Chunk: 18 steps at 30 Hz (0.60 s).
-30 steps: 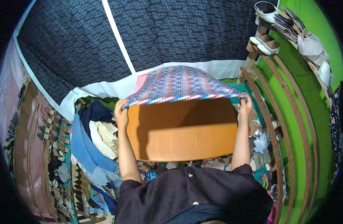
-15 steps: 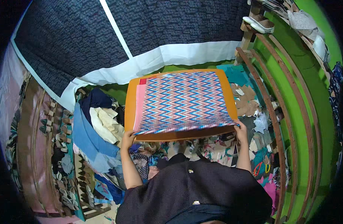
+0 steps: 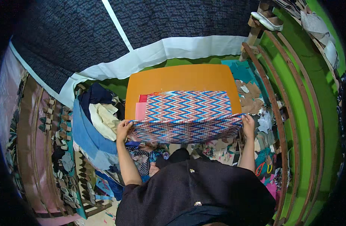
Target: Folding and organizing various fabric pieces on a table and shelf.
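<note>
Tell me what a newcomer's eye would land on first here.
Most likely the blue, white and reddish zigzag cloth, lying partly on the orange tabletop in the middle and held at its near side between the left hand and right hand. Next might come the dark patterned curtain across the top, then the white shoe at upper right.

We count two hands, one left hand and one right hand, one zigzag-patterned fabric and one orange tabletop. At right we see four wooden rails and one yellow loop; at left, one cream cloth.
</note>
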### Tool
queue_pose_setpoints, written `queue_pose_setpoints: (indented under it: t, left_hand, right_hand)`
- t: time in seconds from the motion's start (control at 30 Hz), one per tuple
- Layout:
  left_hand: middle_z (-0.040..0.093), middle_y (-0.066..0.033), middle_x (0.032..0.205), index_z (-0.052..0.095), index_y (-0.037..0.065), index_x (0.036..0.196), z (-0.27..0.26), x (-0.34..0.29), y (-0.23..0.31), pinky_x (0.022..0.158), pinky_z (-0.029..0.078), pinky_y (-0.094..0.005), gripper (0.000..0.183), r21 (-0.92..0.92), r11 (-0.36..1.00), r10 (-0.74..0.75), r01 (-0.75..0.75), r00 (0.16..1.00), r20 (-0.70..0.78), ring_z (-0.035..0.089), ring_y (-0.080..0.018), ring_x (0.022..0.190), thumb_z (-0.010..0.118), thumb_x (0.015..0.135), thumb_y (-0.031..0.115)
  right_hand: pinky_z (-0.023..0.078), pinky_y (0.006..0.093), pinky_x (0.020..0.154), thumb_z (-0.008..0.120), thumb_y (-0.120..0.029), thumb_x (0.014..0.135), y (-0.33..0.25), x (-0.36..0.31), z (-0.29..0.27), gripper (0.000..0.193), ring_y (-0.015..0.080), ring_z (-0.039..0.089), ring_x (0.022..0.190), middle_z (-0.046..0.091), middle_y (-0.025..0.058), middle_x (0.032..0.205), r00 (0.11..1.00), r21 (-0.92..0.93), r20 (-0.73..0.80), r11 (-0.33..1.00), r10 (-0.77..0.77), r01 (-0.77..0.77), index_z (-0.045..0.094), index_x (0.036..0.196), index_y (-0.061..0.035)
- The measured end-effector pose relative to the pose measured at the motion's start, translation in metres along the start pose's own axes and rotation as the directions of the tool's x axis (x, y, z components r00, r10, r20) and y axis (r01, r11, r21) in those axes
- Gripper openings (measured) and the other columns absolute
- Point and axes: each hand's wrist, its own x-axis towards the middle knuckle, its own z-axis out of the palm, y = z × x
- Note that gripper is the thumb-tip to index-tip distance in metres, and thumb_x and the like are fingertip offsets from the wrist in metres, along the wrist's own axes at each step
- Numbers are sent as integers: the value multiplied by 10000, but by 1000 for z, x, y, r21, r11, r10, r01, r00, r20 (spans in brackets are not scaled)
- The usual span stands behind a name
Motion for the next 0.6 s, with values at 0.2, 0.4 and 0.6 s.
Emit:
queue_pose_setpoints:
  t: [0.2, 0.4, 0.6]
  left_hand:
    - [597, -8, 759, 618, -8, 886, 16, 89, 10, 544, 436, -190, 150, -60, 996, -68, 70, 997, 35, 537, -57, 638, 638, 788, 104]
    - [593, 7, 726, 630, 10, 872, 31, 184, -21, 473, 410, -192, 151, 56, 991, -127, 119, 975, 180, 514, -48, 568, 635, 793, 139]
    - [573, -29, 754, 595, -2, 937, 53, 238, -55, 566, 442, -250, 200, 297, 955, -12, -3, 999, 47, 544, -122, 641, 628, 775, 109]
  right_hand:
    - [430, 215, 654, 556, -176, 858, 19, 85, 24, 283, 86, 544, 745, 597, 56, 870, 990, -17, -138, 1000, -19, 17, 530, 1011, 61]
    - [431, 238, 689, 560, -152, 842, 78, 169, 41, 249, 109, 549, 796, 595, 65, 845, 995, -192, -103, 981, -2, -18, 546, 976, 57]
    - [435, 308, 736, 524, -218, 849, 107, 203, 77, 344, 201, 563, 830, 594, 141, 916, 947, -518, -274, 855, -170, 4, 521, 1081, 35]
